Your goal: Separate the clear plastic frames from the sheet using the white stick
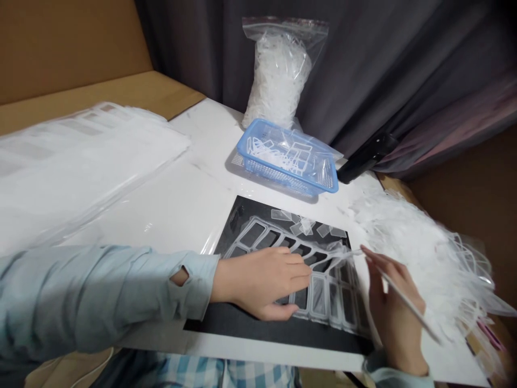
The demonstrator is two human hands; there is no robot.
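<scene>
I rest my left fingers (298, 270), loosely spread and gripping nothing, across the glossy, round-cornered film (319, 296) beneath them. My right fingers (377, 259) pinch its crumpled, raised end, with a slim stick (417, 314) also held. I can't make out the cells under my left fingers.

white table (202, 167), dark curtain (188, 48), brown panel (64, 43)

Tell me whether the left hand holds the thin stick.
No, the thin stick is in the right hand, while the left hand lies over the plastic frames.
</scene>
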